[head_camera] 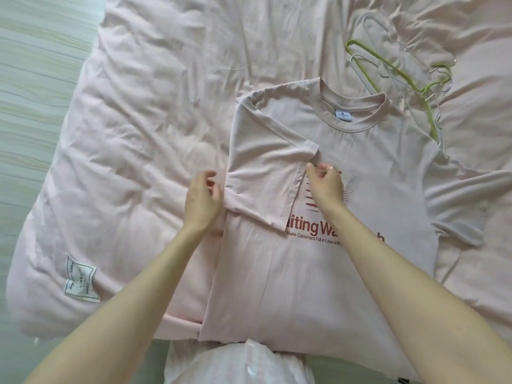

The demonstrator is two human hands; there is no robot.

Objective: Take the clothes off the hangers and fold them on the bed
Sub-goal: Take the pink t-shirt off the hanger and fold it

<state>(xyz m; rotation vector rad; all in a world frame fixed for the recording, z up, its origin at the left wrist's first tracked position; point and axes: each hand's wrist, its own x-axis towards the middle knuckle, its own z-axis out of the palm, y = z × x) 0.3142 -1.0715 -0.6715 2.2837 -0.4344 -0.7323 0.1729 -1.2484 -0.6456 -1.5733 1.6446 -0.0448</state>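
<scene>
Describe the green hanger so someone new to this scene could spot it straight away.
Start at the pink T-shirt spread on the bed, and find its ribbed collar. Just right of the collar lies a small heap of wire hangers on the bedding. The green hanger is the only lime-coloured one; the rest are pale silvery wire.

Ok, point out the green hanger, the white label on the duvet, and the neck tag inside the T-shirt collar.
green hanger [393, 68], head view, on its long sloping arm.
white label [80, 279], head view, middle of the sewn patch on the duvet.
neck tag [343, 115], head view, centre of the small white tag.
</scene>
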